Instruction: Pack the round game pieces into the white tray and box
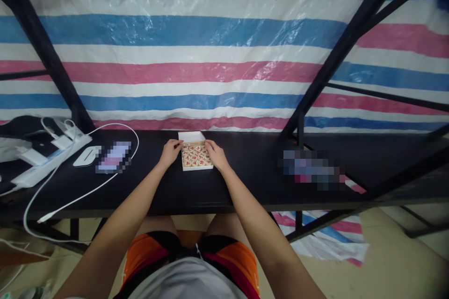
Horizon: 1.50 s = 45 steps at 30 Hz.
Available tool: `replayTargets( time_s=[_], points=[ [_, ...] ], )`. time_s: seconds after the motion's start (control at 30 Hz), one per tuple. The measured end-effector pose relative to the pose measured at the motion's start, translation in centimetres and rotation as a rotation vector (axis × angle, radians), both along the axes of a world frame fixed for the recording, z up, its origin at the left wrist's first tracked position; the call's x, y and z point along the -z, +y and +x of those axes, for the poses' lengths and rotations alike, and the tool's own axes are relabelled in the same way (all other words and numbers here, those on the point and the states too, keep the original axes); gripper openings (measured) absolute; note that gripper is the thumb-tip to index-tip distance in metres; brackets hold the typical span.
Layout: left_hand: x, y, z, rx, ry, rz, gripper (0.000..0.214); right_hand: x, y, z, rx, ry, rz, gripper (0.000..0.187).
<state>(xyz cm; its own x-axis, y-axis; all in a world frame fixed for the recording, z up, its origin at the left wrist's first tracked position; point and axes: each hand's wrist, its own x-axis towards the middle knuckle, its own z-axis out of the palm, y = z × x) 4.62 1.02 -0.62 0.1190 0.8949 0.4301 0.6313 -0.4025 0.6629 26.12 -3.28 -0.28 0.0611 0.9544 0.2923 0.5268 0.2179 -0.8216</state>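
Note:
A shallow white box (pixel 197 168) full of round xiangqi pieces (pixel 195 155) with red characters sits on the black desk in front of me. Its lid (pixel 191 138) is tilted up at the box's far side, its white inside showing. My left hand (pixel 170 152) pinches the lid's left end, and my right hand (pixel 216 153) grips the right end, fingers closed on it. The fingertips are partly hidden behind the lid and box edge.
Left on the desk (pixel 245 194) are a blurred phone (pixel 114 156), a white flat device (pixel 87 156), a power strip (pixel 49 161) and a loose white cable (pixel 82 196). A pixelated item (pixel 312 168) lies right. Black frame posts and a striped sheet (pixel 196 32) stand behind.

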Motion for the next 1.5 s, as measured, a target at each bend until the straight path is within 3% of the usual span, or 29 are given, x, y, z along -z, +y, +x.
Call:
replayTargets(
  time_s=[0.23, 0.47, 0.73, 0.97, 1.5],
  points=[
    [-0.2, -0.6, 0.5, 0.094, 0.126, -0.102, 0.047, 0.1, 0.3, 0.1, -0.021, -0.037, -0.063, 0.048],
    [-0.3, -0.8, -0.1, 0.103, 0.184, -0.084, 0.04, 0.5, 0.4, 0.3, -0.037, -0.192, -0.046, 0.041],
    [0.1, -0.4, -0.3, 0.104, 0.259, -0.078, 0.038, 1.3, 1.2, 0.6, -0.015, -0.191, -0.04, 0.031],
    [0.1, -0.3, -0.3, 0.099, 0.298, -0.069, 0.038, 2.3, 2.0, 0.8, -0.049, -0.139, 0.059, 0.041],
    [-0.5, -1.0, -0.2, 0.114, 0.312, -0.092, 0.037, 2.7, 2.4, 1.0, -0.057, -0.131, 0.05, 0.039]
  ],
)
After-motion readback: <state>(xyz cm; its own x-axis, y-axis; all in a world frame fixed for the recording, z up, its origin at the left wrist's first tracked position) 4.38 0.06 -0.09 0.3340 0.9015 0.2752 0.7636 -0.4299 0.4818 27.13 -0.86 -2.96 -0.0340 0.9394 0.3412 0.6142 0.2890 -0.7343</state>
